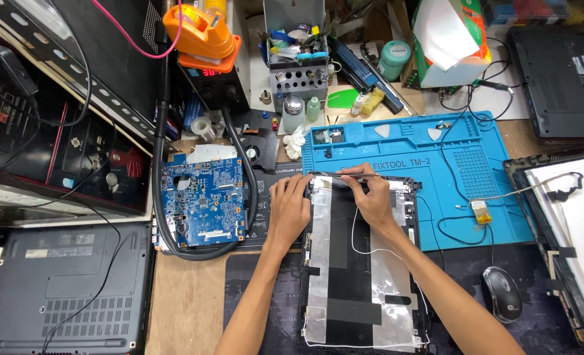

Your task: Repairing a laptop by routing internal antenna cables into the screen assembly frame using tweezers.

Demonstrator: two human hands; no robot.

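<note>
R hand (371, 197) was pinched round a thin metal tool (344, 175), prob. tweezers, lying nearly flat w/ its tip pointing left along the top edge of the laptop lid shell (361, 263). L hand (289, 209) lay flat, fingers spread & gripping nothing, pressing down on the shell's top-left corner, fingertips close to the tool tip. The shell sat inside-up between both forearms, lined w/ silver foil strips and black tape, a thin white wire (354, 236) running down its middle and looping along the bottom edge. To do this step well, judging from the pose: the L hand's weight should've stayed on the corner so the shell didn't slide, the tool kept shallow so it didn't gouge foil, and the wire left unpulled. What exactly the tip worked on was too small to tell. Just beyond lay the blue repair mat (450, 164), partly under the shell's top. A blue circuit board (203, 200) sat left of the L hand, ringed by a black hose (157, 197). A dark mouse (502, 292) lay right of the R forearm, a closed grey laptop (62, 289) bottom-left, and a screen panel (578, 217) far right.
</note>
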